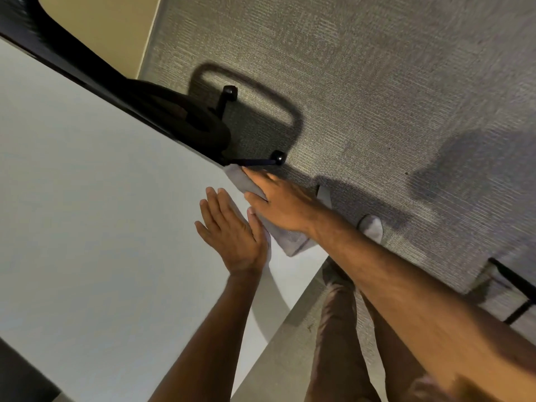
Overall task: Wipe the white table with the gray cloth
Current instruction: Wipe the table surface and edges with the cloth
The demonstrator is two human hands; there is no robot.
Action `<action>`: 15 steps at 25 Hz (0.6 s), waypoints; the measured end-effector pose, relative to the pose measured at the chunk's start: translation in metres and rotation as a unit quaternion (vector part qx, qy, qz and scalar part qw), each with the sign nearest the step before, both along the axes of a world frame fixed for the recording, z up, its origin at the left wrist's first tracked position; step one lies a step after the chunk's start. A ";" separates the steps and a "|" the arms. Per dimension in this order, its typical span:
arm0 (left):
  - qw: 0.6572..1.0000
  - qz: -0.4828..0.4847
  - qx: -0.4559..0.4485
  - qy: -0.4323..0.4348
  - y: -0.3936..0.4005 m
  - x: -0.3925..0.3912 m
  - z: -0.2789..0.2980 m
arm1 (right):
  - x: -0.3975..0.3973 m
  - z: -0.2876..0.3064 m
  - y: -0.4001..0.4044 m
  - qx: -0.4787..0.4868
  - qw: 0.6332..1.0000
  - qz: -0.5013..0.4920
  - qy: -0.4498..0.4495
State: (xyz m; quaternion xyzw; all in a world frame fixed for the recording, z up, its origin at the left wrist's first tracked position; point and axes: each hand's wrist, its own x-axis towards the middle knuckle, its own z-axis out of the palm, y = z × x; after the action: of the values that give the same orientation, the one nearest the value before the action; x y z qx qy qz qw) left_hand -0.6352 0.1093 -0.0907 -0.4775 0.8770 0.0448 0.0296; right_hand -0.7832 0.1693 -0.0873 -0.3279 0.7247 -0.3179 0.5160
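Observation:
The white table [95, 216] fills the left half of the view, its corner pointing toward the upper middle. A gray cloth [285, 237] lies folded along the table's right edge near that corner. My right hand [278, 203] presses flat on top of the cloth, fingers stretched toward the corner. My left hand [232, 230] rests flat on the bare tabletop just left of the cloth, fingers apart, its thumb side touching the cloth's edge. Most of the cloth is hidden under my right hand.
A black office chair [185, 117] stands against the table's far edge, two of its casters showing on the gray carpet [377, 97]. My legs and a socked foot [372, 227] are beside the table's right edge. A black frame [519, 291] stands on the floor at far right.

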 end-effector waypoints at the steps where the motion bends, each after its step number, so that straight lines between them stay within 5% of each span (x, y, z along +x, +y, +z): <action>1: 1.000 0.005 -0.002 -0.002 0.000 -0.001 0.001 | 0.004 0.001 0.026 0.001 1.000 -0.007 0.005; 6: 1.000 0.015 -0.006 0.009 0.001 -0.004 0.001 | 0.015 0.004 0.108 -0.001 0.999 -0.017 0.039; 15: 1.000 0.001 0.000 -0.018 0.001 -0.001 0.002 | 0.001 0.001 -0.041 0.015 0.997 0.016 0.074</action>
State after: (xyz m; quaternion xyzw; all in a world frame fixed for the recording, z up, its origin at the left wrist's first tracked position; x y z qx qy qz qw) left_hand -0.6363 0.1105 -0.0886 -0.4789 0.8759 0.0363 0.0454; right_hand -0.7823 0.1285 -0.0863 -0.3546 0.7599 -0.2737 0.4711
